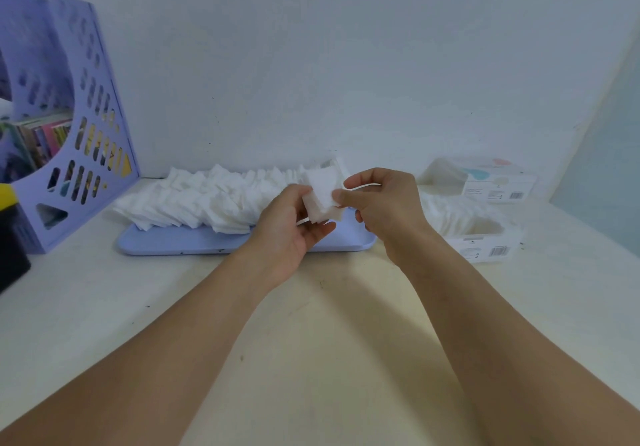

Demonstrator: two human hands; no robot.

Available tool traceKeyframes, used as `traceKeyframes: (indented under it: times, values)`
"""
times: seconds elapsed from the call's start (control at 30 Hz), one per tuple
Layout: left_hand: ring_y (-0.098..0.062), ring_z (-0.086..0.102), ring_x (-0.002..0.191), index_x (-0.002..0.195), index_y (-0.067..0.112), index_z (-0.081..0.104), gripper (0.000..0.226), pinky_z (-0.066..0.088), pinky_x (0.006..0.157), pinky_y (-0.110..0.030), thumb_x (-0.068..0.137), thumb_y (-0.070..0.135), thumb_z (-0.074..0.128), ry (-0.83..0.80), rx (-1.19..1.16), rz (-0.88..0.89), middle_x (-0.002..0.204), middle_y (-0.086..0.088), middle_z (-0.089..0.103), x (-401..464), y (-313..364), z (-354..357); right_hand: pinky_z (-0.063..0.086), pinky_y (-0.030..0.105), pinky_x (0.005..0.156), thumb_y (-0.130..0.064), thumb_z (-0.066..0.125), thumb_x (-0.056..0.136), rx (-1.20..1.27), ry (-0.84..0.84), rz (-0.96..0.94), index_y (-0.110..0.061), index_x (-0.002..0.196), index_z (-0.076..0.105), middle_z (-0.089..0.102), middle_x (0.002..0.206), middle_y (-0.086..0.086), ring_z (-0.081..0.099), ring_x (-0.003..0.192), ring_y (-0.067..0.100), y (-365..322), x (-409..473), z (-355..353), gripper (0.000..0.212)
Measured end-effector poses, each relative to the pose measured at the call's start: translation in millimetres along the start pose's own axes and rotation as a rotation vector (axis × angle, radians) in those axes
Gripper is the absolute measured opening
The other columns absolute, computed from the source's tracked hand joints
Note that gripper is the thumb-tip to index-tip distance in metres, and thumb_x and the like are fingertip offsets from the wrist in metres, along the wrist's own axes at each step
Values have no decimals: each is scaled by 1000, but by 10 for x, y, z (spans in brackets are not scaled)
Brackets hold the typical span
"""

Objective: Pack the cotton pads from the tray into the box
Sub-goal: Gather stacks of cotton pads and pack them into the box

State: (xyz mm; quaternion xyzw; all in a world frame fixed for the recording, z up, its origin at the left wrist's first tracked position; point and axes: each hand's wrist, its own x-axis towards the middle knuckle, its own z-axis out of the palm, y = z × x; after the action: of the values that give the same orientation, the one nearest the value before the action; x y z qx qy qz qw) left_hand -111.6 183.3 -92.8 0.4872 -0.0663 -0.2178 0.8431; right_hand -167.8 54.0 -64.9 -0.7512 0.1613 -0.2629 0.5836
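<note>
From the head view, our left hand (pixel 291 227) and right hand (pixel 384 203) both pinch one small stack of cotton pads (pixel 322 200), fingers (pixel 341 197) curled narrow around it. Behind and left of them, one tray (pixel 180 241) holds many pads. Right of them sit two boxes (pixel 485 238) on the desk (pixel 311 324).

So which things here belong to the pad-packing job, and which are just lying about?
Job:
left hand
right hand
held stack of cotton pads
cotton pads on the tray
tray
open box

Lying about:
purple file holder
second box
</note>
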Motion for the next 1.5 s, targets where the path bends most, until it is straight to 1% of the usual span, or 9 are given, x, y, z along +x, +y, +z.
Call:
traceKeyframes:
  times: [0.1,0.23,0.43,0.6,0.77,1.0,1.17,1.33,1.5]
  values:
    - [-23,67,93,115,6,70,41,60,74,-30,92,40,63,6,21,1,104,-12,71,-3,8,20,41,16,44,-9,84,76,-23,-14,-30,-7,89,71,67,66,3,52,41,6,16,-6,11,18]
    - [-17,67,87,94,9,69,12,60,81,-33,97,13,58,0,176,84,88,-2,73,-18,-52,10,49,24,67,-24,83,78,-65,7,-59,-17,89,72,70,79,-1,64,68,10,-3,-24,51,18]
    - [-31,65,115,122,-6,62,37,56,93,-46,98,10,38,-120,193,17,125,-20,67,-66,-81,97,42,31,103,-64,56,91,-49,-337,98,-34,154,28,46,145,-6,51,128,14,-87,-91,140,75]
    - [-16,67,99,130,2,58,40,48,79,-33,94,12,47,-125,310,108,117,-8,72,-78,-72,121,48,19,85,-53,65,91,-103,-447,-59,-29,146,44,66,126,-2,64,113,8,-56,-76,47,64]
    - [-26,68,100,127,7,49,65,53,92,-41,62,8,54,-42,344,206,111,-14,69,-92,-27,136,60,37,84,-36,85,79,-238,-371,-308,-22,117,71,70,108,3,70,92,28,-156,32,-269,43]
    - [-2,67,81,94,20,57,15,51,74,-17,96,33,50,41,272,218,76,15,70,-21,-111,510,37,34,114,-63,60,90,-305,-483,-209,-18,158,26,47,152,-2,45,138,14,-164,-56,-190,89]
    - [-30,65,102,116,20,55,29,53,98,-51,96,1,43,88,185,138,104,-10,65,-12,-55,810,55,51,98,-40,64,97,-192,-500,-156,7,119,60,67,116,25,69,108,32,-182,101,-622,52]
    - [-15,60,86,124,16,52,36,54,78,-26,91,0,48,19,145,148,96,-2,61,-14,-223,1091,62,39,85,-27,77,88,-228,-415,-125,12,101,68,72,101,27,74,95,29,-158,193,-1059,42]
    - [-8,46,94,111,28,54,41,34,77,-19,76,46,65,-85,1042,860,103,16,56,89,-541,860,31,23,46,-26,81,77,-457,116,-66,-5,57,51,45,52,4,40,39,10,-63,323,-1487,42]
